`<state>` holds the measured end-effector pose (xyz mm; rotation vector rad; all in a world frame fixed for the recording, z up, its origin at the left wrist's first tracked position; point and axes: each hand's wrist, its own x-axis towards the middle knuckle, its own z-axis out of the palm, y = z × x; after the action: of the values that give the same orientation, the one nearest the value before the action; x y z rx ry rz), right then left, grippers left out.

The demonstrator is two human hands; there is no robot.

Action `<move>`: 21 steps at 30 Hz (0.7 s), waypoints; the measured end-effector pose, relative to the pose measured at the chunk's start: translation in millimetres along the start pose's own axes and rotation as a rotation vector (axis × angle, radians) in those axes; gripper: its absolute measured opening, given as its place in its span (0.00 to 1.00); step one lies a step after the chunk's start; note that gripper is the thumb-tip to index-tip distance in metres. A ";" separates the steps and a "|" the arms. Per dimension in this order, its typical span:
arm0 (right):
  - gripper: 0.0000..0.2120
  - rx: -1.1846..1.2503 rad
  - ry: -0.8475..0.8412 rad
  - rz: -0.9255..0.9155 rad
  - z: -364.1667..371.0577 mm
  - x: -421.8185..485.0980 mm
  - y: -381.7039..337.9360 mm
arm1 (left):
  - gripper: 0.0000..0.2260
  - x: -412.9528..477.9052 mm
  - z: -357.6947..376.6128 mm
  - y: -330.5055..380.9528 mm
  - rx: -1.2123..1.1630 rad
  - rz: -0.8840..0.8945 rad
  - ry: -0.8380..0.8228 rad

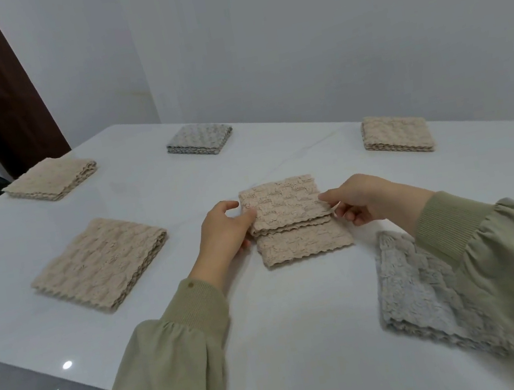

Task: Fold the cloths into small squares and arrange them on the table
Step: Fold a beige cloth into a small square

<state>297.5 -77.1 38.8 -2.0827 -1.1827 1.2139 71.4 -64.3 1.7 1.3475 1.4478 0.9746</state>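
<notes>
Head view puts the beige cloth (290, 220) near the middle of the frame on the white worktop (271, 328), with both hands on it. The left hand (221, 231) pinches the left edge of the upper flap, thumb on top and fingers tucked beneath. The right hand (362, 199) pinches the right edge, where a small pale tag pokes out between its fingertips. I read that matched grip on both sides as a way to hold the flap taut and square while it is laid over the lower layer. The flap's scalloped edge stops short of the near edge, so a strip of the layer below shows, and I judge this fold unfinished. The fabric is a nubbly, waffle-like weave with wavy trimmed edges, soft enough to slump unless held. Three small folded squares sit spaced along the far side: a beige square (52, 179) at upper left, a grey square (200, 139) at upper centre and another beige one (397, 134) at upper right, which suggests a deliberate grid. A larger beige fold (100, 263) lies at middle left. A grey cloth (424, 289) waits at lower right, partly under the right sleeve (458, 229).
</notes>
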 end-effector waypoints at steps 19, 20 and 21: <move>0.08 -0.100 -0.063 0.053 5.1 -4.7 3.6 | 0.09 -6.8 -0.4 -3.1 0.368 0.252 0.096; 0.08 -0.100 -0.058 0.045 5.7 -4.7 3.9 | 0.07 -7.7 -0.6 -3.3 0.464 0.325 0.118; 0.07 -0.096 -0.055 0.037 5.7 -4.2 4.0 | 0.07 -7.7 -1.0 -4.1 0.522 0.394 0.113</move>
<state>293.3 -83.0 35.0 -2.1617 -1.2552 1.2614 69.3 -72.3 -1.2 2.0442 1.6249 0.9631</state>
